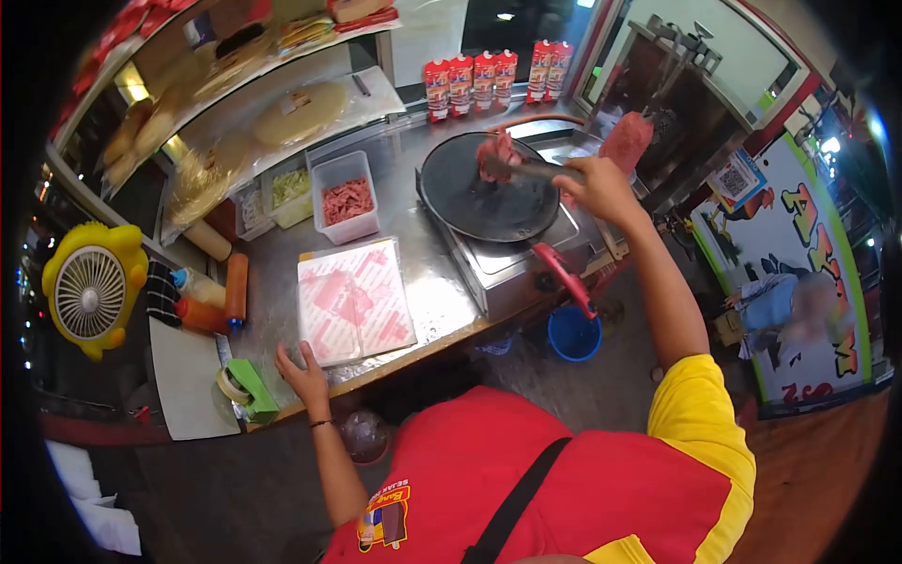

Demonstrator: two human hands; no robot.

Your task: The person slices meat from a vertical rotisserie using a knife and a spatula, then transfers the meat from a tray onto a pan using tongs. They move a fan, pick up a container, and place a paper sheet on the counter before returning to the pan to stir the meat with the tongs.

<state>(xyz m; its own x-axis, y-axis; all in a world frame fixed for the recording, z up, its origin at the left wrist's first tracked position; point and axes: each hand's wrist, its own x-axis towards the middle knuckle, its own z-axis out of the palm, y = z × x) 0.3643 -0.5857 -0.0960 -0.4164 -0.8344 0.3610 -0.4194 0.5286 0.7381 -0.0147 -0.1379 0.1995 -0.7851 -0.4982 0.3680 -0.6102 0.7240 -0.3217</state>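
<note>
Gripping a dark tool, the right hand has its fingers clamped; reddish meat is at the tool's far end, on or above the black pan. If this grip loosens, the meat could fall beyond the pan. The left hand has its fingers apart beside the paper sheets; whether touching, I cannot tell. Beneath is a metal counter; at left stands a yellow fan.

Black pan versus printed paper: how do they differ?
The black pan is round; the printed paper is four-sided. The pan is dark; the paper is pale with red print. The pan sits on the stove; the paper lies on the counter. Both lie roughly flat.
</note>
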